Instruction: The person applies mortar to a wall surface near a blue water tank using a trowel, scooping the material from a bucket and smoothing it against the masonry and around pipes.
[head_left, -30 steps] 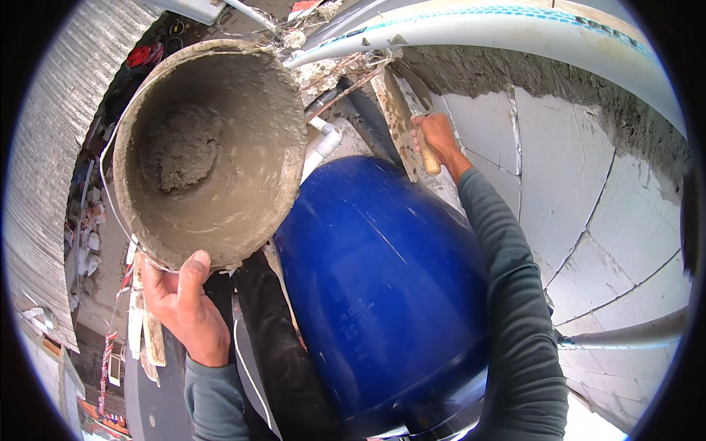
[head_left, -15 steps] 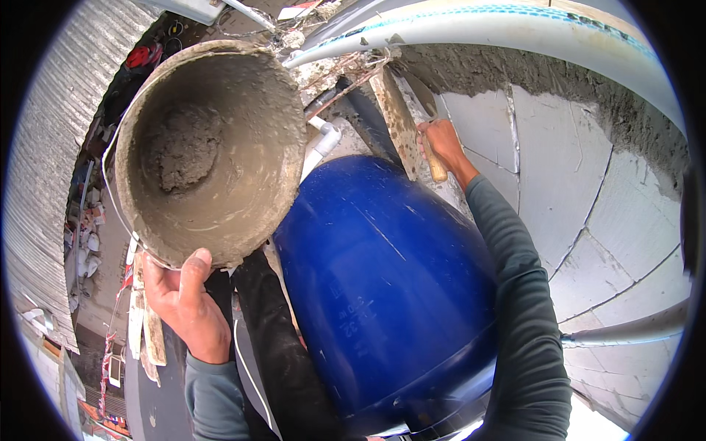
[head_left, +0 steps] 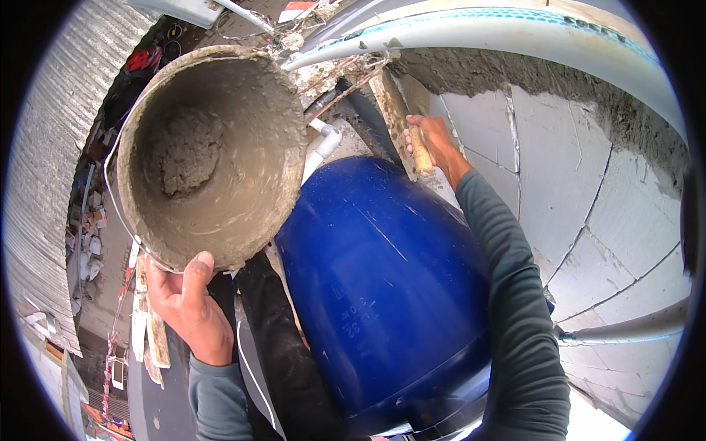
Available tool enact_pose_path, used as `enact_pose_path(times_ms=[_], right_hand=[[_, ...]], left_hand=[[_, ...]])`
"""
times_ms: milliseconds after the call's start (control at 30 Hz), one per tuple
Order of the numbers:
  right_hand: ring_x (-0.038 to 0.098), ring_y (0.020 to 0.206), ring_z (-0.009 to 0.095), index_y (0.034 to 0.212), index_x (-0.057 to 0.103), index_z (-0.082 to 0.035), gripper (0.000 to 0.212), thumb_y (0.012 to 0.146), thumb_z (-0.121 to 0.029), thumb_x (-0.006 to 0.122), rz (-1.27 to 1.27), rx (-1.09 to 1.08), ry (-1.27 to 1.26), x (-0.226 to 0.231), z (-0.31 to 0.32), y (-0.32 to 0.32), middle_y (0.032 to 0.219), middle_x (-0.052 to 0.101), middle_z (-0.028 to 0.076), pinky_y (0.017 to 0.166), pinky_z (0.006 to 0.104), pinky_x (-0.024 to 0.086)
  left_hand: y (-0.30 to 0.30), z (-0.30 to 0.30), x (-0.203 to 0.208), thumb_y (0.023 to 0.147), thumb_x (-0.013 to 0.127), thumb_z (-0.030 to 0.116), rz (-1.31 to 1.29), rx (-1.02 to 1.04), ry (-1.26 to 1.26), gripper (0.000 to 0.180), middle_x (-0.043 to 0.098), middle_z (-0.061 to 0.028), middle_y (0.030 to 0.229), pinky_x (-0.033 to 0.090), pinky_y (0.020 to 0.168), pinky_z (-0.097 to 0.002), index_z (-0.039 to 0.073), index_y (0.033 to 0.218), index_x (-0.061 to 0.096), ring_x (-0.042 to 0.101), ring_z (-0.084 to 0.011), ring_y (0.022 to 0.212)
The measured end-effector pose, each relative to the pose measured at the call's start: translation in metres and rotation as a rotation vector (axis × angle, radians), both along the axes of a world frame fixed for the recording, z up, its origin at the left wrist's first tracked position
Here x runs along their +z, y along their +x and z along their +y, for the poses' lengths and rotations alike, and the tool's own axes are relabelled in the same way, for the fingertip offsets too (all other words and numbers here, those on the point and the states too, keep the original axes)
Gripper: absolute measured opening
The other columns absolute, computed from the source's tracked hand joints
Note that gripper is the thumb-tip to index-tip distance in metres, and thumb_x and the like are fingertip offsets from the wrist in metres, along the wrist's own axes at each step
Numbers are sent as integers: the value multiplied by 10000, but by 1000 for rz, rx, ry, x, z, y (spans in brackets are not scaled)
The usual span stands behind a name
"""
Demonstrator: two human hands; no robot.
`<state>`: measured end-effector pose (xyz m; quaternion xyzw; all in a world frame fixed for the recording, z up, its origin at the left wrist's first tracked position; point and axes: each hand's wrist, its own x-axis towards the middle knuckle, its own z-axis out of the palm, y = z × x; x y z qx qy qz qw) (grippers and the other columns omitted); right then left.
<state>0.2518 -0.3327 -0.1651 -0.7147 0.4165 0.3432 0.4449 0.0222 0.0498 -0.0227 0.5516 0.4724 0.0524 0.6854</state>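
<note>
My left hand [head_left: 193, 305] grips the lower rim of a mortar-caked bucket [head_left: 257, 169], thumb over the edge. The bucket is tipped so that its inside faces me. A lump of wet grey mortar [head_left: 187, 151] lies at its bottom. Farther right, my right hand [head_left: 439, 141] is closed around the wooden handle of a trowel [head_left: 421, 153]. The trowel's blade is hard to make out beyond the fist. It is close to a mortar-spotted board [head_left: 391, 110] beside the wall.
A big blue drum [head_left: 382, 287] stands between my arms. The pale block wall [head_left: 588, 191] on the right carries a rough mortar band [head_left: 529, 70] along its far edge. A thick white pipe [head_left: 471, 31] crosses above. At left are a corrugated roof [head_left: 59, 147] and a drop to ground below.
My right hand has moved slightly left and nearer the board, with the trowel turned a little in it. The bucket and my left hand stay nearly in place.
</note>
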Motion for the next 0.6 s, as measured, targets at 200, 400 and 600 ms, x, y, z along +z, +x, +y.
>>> enact_pose_path(times_ms=[200,400,600], right_hand=[[568,590,191,1086,535,13,233,954,-152,631,-5,-49,-17,-2,4,-1,820,601,125,480,366,486],[590,556,190,997,580,23,244,964,-206,659,-174,293,-152,15,-7,-22,762,634,99,462,342,484],[714,706,357,939,625,132,398,948,-267,632,-94,730,-408,-6,-39,-25,897,694,297,665,470,563]], left_hand=[[2,0,0,855,646,-22,0,5,-8,403,640,-87,1155,531,891,-312,-7,1249,565,636,-167,998],[0,-1,0,861,646,-18,-7,5,-14,394,639,-91,1158,531,894,-316,-6,1246,564,632,-163,1008],[-2,0,-1,864,648,-13,14,-6,16,396,638,-88,1150,536,878,-317,-8,1251,565,632,-162,996]])
